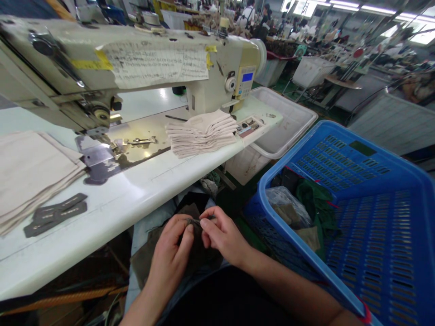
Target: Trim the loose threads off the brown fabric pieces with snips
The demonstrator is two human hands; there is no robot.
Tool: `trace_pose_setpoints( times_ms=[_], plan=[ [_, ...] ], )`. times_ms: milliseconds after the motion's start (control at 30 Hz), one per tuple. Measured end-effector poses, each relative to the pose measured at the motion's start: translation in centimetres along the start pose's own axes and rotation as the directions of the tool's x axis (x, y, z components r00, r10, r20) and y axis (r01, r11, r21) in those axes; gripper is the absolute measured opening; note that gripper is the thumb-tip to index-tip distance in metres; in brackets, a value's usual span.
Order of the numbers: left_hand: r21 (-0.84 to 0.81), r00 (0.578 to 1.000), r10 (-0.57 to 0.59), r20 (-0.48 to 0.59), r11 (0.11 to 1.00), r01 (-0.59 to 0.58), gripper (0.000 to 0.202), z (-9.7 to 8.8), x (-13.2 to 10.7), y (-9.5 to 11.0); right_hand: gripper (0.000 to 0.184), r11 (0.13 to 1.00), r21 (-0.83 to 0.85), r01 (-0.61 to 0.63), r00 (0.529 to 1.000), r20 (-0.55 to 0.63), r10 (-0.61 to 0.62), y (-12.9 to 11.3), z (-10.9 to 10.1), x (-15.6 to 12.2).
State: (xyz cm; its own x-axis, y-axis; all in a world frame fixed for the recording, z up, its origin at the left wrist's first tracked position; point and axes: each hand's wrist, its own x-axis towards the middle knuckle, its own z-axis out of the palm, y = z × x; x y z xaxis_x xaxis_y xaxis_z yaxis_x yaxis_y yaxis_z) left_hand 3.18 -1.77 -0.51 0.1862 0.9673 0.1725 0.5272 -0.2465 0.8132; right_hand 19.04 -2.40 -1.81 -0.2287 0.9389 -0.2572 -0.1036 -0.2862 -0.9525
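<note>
Low in the lap, just below the table (142, 199) edge, lies a dark brown cloth piece (159, 253). Both hands meet on its top edge: the left hand (171, 253) pinches the cloth with thumb over fingers, and the right hand (222, 235) pinches the same edge just beside it at 3 o'clock, fingertips all but touching. By my reading this is fingerwork on a seam or thread at the edge, not yet sewing; a next move would call for a firm two-handed grip and a lift toward the machine (136, 72) at 12 o'clock.

Counted: one cloth piece in hand, one machine, one stack of pale folded pieces (202, 133) at 12, one larger pale stack (30, 172) at 10, about three dark labels (56, 213) at 9, one blue basket (356, 217) at 3, one white bin (288, 122) at 1.
</note>
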Motion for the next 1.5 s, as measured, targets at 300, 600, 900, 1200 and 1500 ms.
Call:
trace_pose_setpoints(
  times_ms=[300, 600, 900, 1200, 1500],
  plan=[
    [0.034, 1.000, 0.025, 0.005, 0.999, -0.025, 0.028, 0.1, 0.0, 0.1, 0.025, 1.000, -0.023, 0.001, 1.000, -0.016, -0.001, -0.4, 0.2, 0.2],
    [0.054, 1.000, 0.012, -0.010, 0.998, -0.011, 0.027, 0.1, 0.1, 0.0, 0.018, 0.997, -0.073, 0.035, 0.997, -0.065, -0.040, 0.3, 0.5, 0.5],
    [0.154, 0.989, 0.131, -0.063, 0.981, -0.120, 0.024, 0.4, -0.4, -0.7, 0.027, 1.000, -0.002, -0.029, 0.999, -0.045, 0.029, 0.1, 0.3, 0.9],
    [0.119, 0.995, 0.085, -0.042, 0.990, -0.080, 0.024, 0.5, -0.3, -0.5, 0.029, 0.999, 0.009, -0.042, 0.997, -0.063, 0.042, 0.1, 0.2, 1.0],
    [0.078, 0.998, 0.050, -0.050, 0.996, -0.046, 0.025, -0.3, 0.1, -0.8, 0.027, 0.954, -0.280, 0.108, 0.984, -0.107, -0.143, -0.3, -0.8, 0.5]
  ],
)
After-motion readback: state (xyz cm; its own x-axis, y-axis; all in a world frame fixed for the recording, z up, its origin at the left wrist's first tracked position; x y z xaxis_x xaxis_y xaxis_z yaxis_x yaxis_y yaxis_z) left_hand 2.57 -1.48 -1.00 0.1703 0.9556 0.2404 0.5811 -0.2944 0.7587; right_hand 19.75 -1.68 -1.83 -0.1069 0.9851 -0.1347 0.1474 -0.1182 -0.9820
